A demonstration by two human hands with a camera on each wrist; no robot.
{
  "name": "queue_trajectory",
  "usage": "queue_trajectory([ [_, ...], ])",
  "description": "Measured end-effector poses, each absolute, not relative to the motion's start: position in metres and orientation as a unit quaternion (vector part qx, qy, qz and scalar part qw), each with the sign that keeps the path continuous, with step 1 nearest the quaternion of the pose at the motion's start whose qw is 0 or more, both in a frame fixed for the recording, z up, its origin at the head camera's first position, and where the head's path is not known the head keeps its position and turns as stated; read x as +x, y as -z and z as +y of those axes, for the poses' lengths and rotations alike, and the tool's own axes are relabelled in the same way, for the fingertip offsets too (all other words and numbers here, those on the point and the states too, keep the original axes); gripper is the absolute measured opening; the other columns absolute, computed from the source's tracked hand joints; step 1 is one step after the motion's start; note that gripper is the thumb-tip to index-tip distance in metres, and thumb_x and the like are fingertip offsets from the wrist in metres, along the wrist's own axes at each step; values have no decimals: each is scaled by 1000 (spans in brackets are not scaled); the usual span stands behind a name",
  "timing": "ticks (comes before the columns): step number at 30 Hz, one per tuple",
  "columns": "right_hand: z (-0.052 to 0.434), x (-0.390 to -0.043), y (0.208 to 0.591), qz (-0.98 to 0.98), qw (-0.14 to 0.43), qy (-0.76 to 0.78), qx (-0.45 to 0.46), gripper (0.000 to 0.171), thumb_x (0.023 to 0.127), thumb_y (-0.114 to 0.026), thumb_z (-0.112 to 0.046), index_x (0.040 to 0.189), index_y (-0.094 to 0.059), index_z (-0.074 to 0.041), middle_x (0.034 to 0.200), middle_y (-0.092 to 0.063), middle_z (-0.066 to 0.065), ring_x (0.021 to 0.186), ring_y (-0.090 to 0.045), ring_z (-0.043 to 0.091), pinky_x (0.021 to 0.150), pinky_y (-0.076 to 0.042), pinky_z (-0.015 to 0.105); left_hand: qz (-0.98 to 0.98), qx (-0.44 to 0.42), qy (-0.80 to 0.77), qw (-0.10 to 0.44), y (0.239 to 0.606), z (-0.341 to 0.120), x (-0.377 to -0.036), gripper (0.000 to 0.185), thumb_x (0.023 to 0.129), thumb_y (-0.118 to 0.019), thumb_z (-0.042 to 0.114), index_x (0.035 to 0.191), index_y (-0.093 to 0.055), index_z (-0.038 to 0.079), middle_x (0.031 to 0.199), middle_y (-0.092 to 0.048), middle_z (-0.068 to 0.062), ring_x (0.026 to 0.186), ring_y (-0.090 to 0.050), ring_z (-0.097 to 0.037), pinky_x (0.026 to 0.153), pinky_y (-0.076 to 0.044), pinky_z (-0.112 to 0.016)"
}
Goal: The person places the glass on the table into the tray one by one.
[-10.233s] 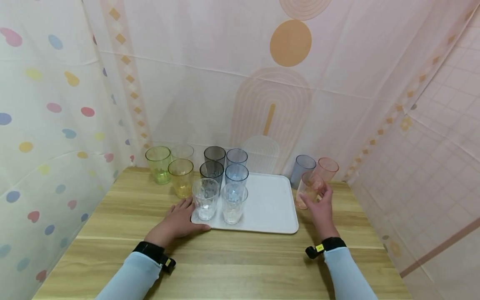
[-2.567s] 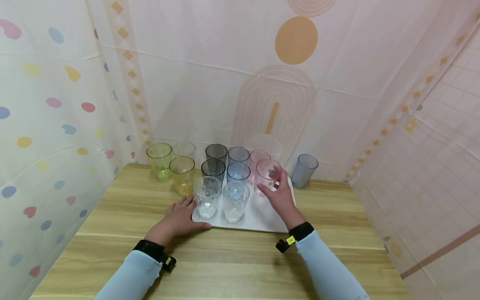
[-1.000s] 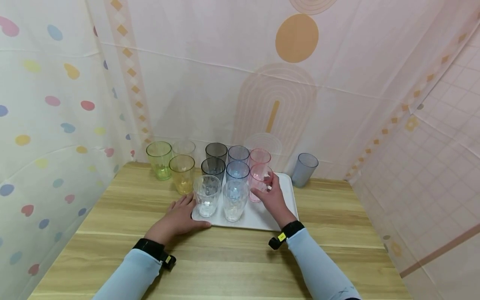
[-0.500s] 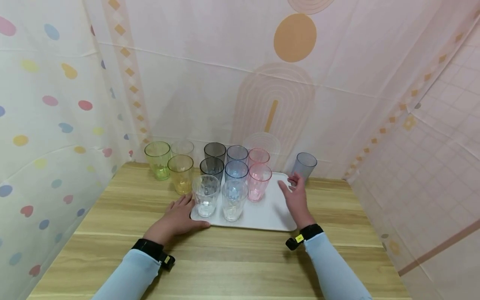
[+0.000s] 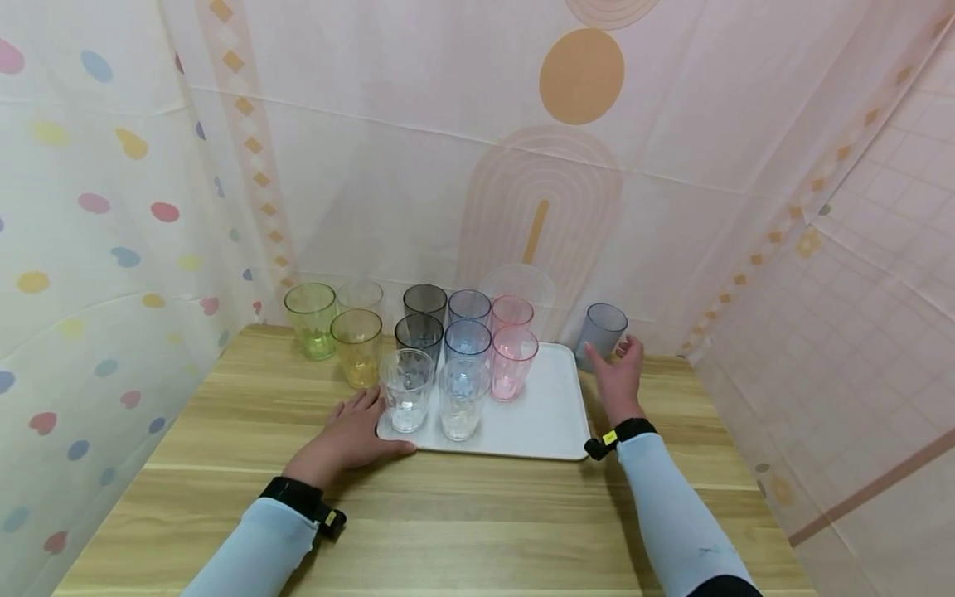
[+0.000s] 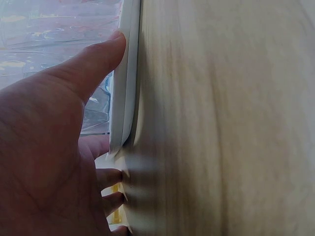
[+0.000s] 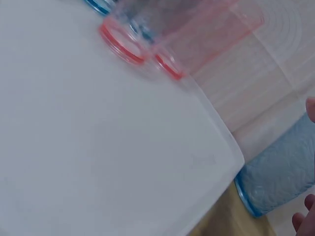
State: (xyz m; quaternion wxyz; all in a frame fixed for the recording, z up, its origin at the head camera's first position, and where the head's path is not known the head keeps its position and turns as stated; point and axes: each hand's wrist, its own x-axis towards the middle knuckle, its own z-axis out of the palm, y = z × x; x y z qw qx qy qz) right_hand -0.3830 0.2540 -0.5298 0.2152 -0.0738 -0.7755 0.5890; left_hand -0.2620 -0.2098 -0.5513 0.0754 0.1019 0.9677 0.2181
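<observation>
"Any change?"
"A pink cup [image 5: 513, 362] has been released; the blue-grey cup [image 5: 601, 330], at the tray's [image 5: 555, 406] two o'clock, has been reached by the right hand [image 5: 619, 377], seemingly that side's last."
"Its axis?"
"Vertical, mouth up; it is flanked by wide-set fingers, contact unclear. The tray is touched by the outspread left hand [image 5: 347, 439]."

- A white rectangular tray [image 5: 548, 423] lies bare left of the right hand [image 5: 622, 380], up to two pink translucent tumblers [image 5: 512, 365].
- A blue-grey translucent tumbler [image 5: 599, 336] blocks that hand's way ahead, pale patterned fabric [image 5: 567, 215] close behind.
- Two clear colourless tumblers [image 5: 408, 402] crowd the left hand [image 5: 349, 437] rightward; an amber translucent tumbler [image 5: 358, 355] stands ahead.
- Bare wood-grain tabletop [image 5: 470, 522] stretches between the forearms [image 5: 254, 543].
</observation>
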Motion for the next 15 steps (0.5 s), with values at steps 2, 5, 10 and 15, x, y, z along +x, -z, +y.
queue_trajectory([
  [2,254,-392,528,-778,218,-586,-67,95,98,-88,-28,166,-28,1,161,-40,27,150,-41,43,123,-41,56,968,103,-216,76,551,-210,-262,127,88,-75,82,168,-36,-8,180,-19,-30,164,-16,-56,128,-10,-80],
  [5,253,-404,522,-783,215,-580,-57,98,98,-88,-30,168,-26,-1,166,-37,25,155,-39,41,128,-36,53,968,102,-216,76,550,-210,-261,126,88,-75,81,167,-37,-8,179,-20,-30,164,-17,-57,127,-11,-80],
  [10,251,-414,514,-787,204,-580,-58,100,99,-86,-34,169,-21,-3,169,-36,25,157,-38,38,131,-32,50,968,99,-216,76,548,-209,-260,122,89,-76,78,167,-38,-8,179,-21,-30,164,-17,-56,128,-11,-78],
  [15,254,-418,516,-790,199,-576,-72,96,100,-86,-34,166,-24,-3,165,-41,26,154,-41,38,129,-35,48,968,97,-219,79,547,-208,-259,121,90,-77,77,167,-38,-8,180,-20,-29,164,-17,-55,129,-11,-77],
])
